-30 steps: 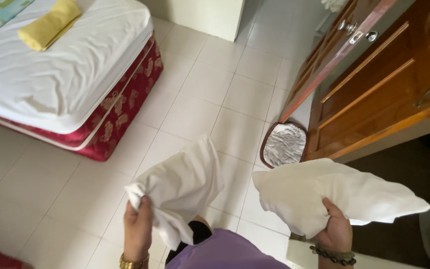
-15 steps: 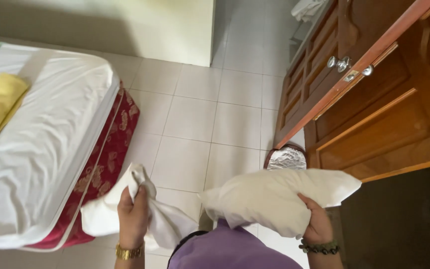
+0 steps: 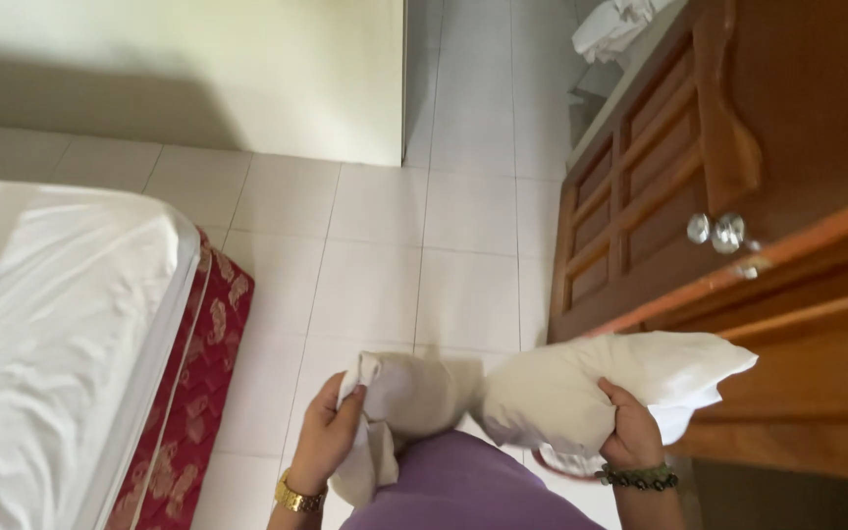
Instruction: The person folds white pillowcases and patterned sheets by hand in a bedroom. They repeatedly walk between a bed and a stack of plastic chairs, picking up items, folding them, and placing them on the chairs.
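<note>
Both hands grip white linen — left hand [image 3: 324, 440] bunching a pillowcase [image 3: 397, 400], right hand [image 3: 628, 432] clutching a pillow [image 3: 601, 388] — above the floor [image 3: 385, 265].

We see a cream-white pillow [image 3: 591, 388] and an off-white pillowcase [image 3: 395, 407], both plain. Our shirt [image 3: 463, 491] is plain purple. A gold watch [image 3: 296, 498] sits on one wrist, a dark green bead bracelet [image 3: 640, 478] on the other. The bed sheet [image 3: 51, 344] is plain white; along the bed's edge the mattress side [image 3: 203, 383] is deep red with a pale floral pattern. The floor tiles [image 3: 385, 265] are off-white, the door [image 3: 660, 196] reddish-brown wood with a silver knob [image 3: 718, 231].
</note>
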